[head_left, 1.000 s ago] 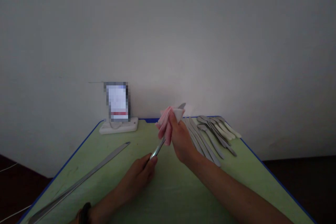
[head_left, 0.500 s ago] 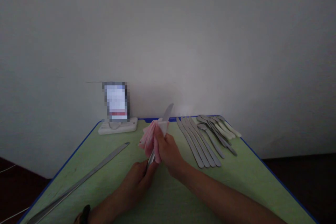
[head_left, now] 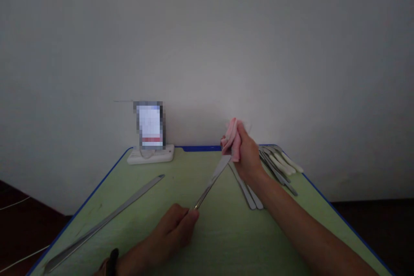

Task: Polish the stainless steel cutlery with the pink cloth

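My left hand (head_left: 176, 226) is closed round the handle of a steel table knife (head_left: 211, 181) whose blade slants up and to the right above the green table (head_left: 210, 241). My right hand (head_left: 247, 155) grips a bunched pink cloth (head_left: 231, 138) just beyond the knife's tip, near the table's far edge. The cloth is off the blade. A dark band sits on my left wrist.
A row of table knives (head_left: 250, 192) lies under my right forearm, with spoons and white-handled cutlery (head_left: 280, 164) to their right. A long metal blade (head_left: 103, 222) lies diagonally at the left. A white stand (head_left: 150, 155) with a blurred screen stands at the back wall.
My right hand slid the cloth down the blade toward the handle, then back up and off the tip. The knife now points further right.
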### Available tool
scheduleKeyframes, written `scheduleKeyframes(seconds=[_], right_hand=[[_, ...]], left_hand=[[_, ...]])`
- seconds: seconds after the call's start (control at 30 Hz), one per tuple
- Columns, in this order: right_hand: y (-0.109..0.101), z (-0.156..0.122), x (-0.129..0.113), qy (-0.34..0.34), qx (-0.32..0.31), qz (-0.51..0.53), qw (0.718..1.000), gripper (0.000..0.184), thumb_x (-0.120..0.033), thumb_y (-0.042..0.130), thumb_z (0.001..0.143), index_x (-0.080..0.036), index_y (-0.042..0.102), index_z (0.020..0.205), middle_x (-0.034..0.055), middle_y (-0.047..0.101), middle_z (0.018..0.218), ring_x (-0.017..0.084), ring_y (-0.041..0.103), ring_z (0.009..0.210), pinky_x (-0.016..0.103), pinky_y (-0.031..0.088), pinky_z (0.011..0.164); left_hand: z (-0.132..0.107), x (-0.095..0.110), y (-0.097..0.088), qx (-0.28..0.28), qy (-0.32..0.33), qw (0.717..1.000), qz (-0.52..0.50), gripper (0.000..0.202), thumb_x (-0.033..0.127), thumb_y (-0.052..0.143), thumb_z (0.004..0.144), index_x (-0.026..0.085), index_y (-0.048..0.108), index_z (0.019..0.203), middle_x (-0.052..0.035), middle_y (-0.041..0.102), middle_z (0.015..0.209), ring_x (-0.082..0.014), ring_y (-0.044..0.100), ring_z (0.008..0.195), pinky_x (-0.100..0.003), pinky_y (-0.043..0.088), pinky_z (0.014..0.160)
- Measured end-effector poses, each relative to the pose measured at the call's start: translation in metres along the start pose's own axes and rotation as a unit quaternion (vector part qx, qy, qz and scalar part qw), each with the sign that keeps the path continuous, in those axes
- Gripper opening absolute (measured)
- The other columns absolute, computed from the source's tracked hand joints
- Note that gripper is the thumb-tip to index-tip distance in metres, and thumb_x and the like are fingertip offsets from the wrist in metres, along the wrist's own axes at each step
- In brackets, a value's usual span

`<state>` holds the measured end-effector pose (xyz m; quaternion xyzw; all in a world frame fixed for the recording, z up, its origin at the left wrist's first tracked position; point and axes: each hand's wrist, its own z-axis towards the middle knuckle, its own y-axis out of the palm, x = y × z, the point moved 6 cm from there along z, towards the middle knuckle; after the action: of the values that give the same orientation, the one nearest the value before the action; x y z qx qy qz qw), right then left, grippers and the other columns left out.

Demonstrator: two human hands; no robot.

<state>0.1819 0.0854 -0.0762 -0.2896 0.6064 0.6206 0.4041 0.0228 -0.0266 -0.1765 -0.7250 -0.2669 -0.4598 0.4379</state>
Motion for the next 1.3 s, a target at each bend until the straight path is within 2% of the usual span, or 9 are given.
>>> scheduleKeyframes(seconds=[0.27, 0.37, 0.5, 0.63, 0.87, 1.0, 1.13, 1.2, 1.3], right_hand=[[0.010, -0.006, -0.002, -0.049, -0.020, -0.037, 0.998, 0.065, -0.067, 0.035, 0.082, -0.013, 0.065, 0.101, 0.0067, 0.069, 0.067, 0.019, 0.065, 0.063, 0.032, 0.051, 0.066], [0.012, -0.010, -0.006, -0.082, -0.031, -0.127, 0.988, 0.062, -0.067, 0.035, 0.081, -0.015, 0.067, 0.090, 0.0062, 0.068, 0.067, 0.019, 0.064, 0.068, 0.030, 0.048, 0.070], [0.027, -0.041, 0.038, -0.005, -0.117, -0.325, 0.939, 0.058, -0.065, 0.040, 0.080, -0.018, 0.053, 0.050, 0.0010, 0.052, 0.043, 0.013, 0.051, 0.046, 0.025, 0.040, 0.052], [0.036, -0.067, 0.082, 0.093, -0.199, -0.314, 0.924, 0.056, -0.063, 0.037, 0.083, -0.019, 0.048, 0.050, -0.0024, 0.044, 0.037, 0.010, 0.044, 0.037, 0.023, 0.035, 0.043], [0.016, -0.027, 0.047, 0.067, -0.068, -0.110, 0.989, 0.046, -0.056, 0.047, 0.081, -0.013, 0.063, 0.084, 0.0045, 0.066, 0.064, 0.015, 0.061, 0.058, 0.025, 0.045, 0.056], [0.008, -0.015, 0.029, 0.050, -0.005, -0.051, 0.997, 0.043, -0.055, 0.050, 0.080, -0.014, 0.062, 0.084, 0.0026, 0.064, 0.058, 0.015, 0.059, 0.051, 0.025, 0.043, 0.048], [0.000, -0.004, 0.018, 0.052, 0.013, -0.066, 0.996, 0.041, -0.054, 0.052, 0.080, -0.015, 0.059, 0.071, 0.0015, 0.061, 0.054, 0.014, 0.056, 0.047, 0.025, 0.043, 0.046], [-0.007, 0.002, 0.014, 0.051, 0.036, -0.048, 0.997, 0.038, -0.052, 0.055, 0.079, -0.015, 0.059, 0.070, 0.0005, 0.060, 0.053, 0.014, 0.056, 0.047, 0.025, 0.044, 0.047], [-0.012, 0.003, 0.011, 0.033, 0.059, -0.024, 0.997, 0.035, -0.050, 0.056, 0.079, -0.016, 0.059, 0.072, -0.0003, 0.062, 0.056, 0.013, 0.058, 0.049, 0.025, 0.046, 0.051]], left_hand=[[0.006, -0.001, -0.001, 0.032, 0.024, 0.999, 0.000, 0.057, 0.068, 0.027, 0.083, 0.020, 0.036, 0.055, 0.0055, 0.030, 0.049, -0.0084, 0.027, 0.046, -0.022, 0.021, 0.043], [0.009, 0.000, -0.004, 0.073, 0.038, 0.997, 0.009, 0.053, 0.063, 0.029, 0.085, 0.020, 0.035, 0.056, 0.0059, 0.030, 0.048, -0.0084, 0.027, 0.045, -0.022, 0.020, 0.043], [0.014, -0.001, -0.016, 0.149, 0.039, 0.988, 0.014, 0.051, 0.060, 0.026, 0.085, 0.021, 0.036, 0.055, 0.0047, 0.032, 0.048, -0.0095, 0.029, 0.046, -0.023, 0.022, 0.045], [0.015, -0.002, -0.024, 0.151, 0.041, 0.986, 0.063, 0.049, 0.058, 0.027, 0.084, 0.021, 0.034, 0.053, 0.0052, 0.029, 0.047, -0.0090, 0.026, 0.045, -0.024, 0.020, 0.044], [0.012, -0.005, -0.007, 0.032, 0.026, 0.997, 0.066, 0.047, 0.054, 0.030, 0.087, 0.020, 0.032, 0.055, 0.0066, 0.026, 0.050, -0.0075, 0.025, 0.045, -0.022, 0.018, 0.042], [0.013, 0.001, -0.009, 0.055, 0.037, 0.992, 0.107, 0.044, 0.051, 0.034, 0.087, 0.020, 0.032, 0.056, 0.0066, 0.026, 0.052, -0.0082, 0.028, 0.047, -0.021, 0.021, 0.044], [0.013, 0.009, -0.017, 0.134, 0.038, 0.959, 0.246, 0.026, 0.040, 0.037, 0.089, 0.018, 0.050, 0.092, 0.0013, 0.055, 0.064, -0.0138, 0.052, 0.055, -0.024, 0.036, 0.053], [0.013, 0.010, -0.015, 0.122, 0.026, 0.935, 0.332, 0.028, 0.032, 0.034, 0.091, 0.017, 0.045, 0.112, -0.0043, 0.066, 0.077, -0.0177, 0.062, 0.061, -0.026, 0.042, 0.059], [0.014, 0.007, -0.008, 0.057, 0.019, 0.898, 0.437, 0.028, 0.020, 0.031, 0.091, 0.018, 0.046, 0.114, -0.0086, 0.071, 0.085, -0.0220, 0.068, 0.071, -0.029, 0.046, 0.064]])
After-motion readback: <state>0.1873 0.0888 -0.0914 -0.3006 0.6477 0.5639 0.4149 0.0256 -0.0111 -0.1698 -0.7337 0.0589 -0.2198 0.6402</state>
